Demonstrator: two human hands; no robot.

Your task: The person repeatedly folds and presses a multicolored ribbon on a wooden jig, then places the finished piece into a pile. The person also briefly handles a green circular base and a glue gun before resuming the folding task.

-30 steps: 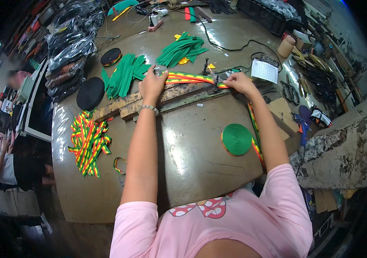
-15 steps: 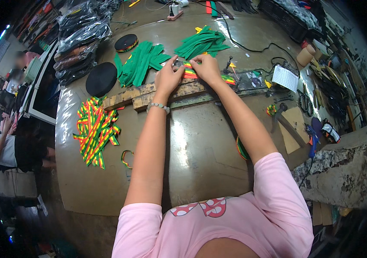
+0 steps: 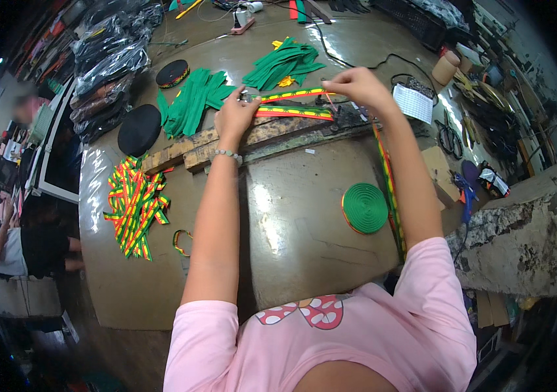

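A red, yellow and green patterned ribbon [image 3: 291,95] stretches between my hands above a worn wooden bar [image 3: 219,147]. My left hand [image 3: 234,119] is closed on the ribbon's left part, at the bar's top. My right hand [image 3: 362,88] pinches it farther right, fingertips together. Just below, more of the same ribbon lies in a band along the bar. A long ribbon length [image 3: 386,173] runs down beside my right forearm, past a flat green coil of ribbon [image 3: 365,208] on the table. Whether that length joins the stretched piece is hidden by my right hand and arm.
Cut patterned strips [image 3: 136,206] are heaped at left, near a small ribbon loop [image 3: 181,242]. Green strips [image 3: 195,104] lie beyond, beside black rolls [image 3: 139,129]. Scissors [image 3: 449,136] and a blue-handled tool [image 3: 467,196] lie at right. A cable [image 3: 383,63] crosses the far table.
My right hand has moved right, away from my left, and the ribbon now spans the gap. The green coil, mostly covered by my arm before, is in full view. The whole view has shifted slightly.
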